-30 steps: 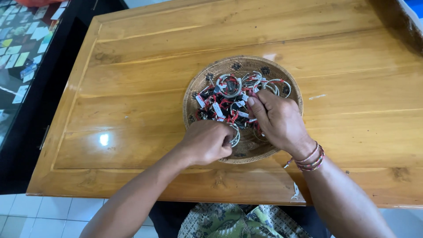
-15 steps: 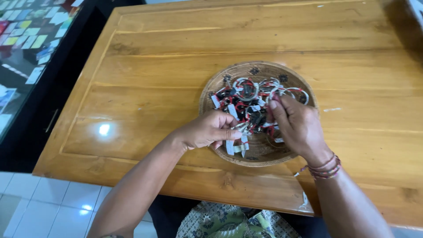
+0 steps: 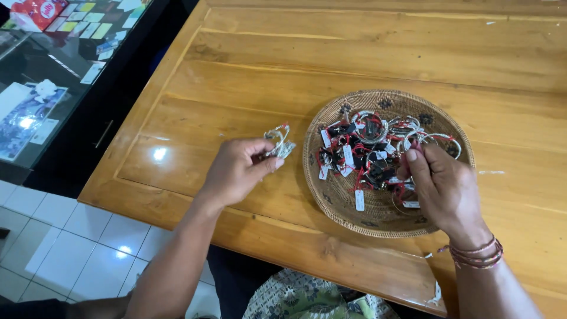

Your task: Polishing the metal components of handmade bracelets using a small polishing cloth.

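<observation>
Silver ring bangle w/ white tag [image 3: 279, 140], lifted out of round woven basket [image 3: 331, 195], is pinched by left hand [image 3: 236, 171] over wooden tabletop [image 3: 236, 71]; tagged bangle pile [image 3: 369, 150] is pinched at by right hand [image 3: 440, 189].

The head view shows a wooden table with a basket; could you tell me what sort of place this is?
Probably a small jewellery or craft shop: a woven basket of tagged bracelets, a glass display counter beside the wooden table.

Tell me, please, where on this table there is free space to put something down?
Bare wood lies across the far side of the table behind the basket, and left of the left hand, which holds a bracelet. The basket is crowded with bracelets, where the right hand reaches.
</observation>
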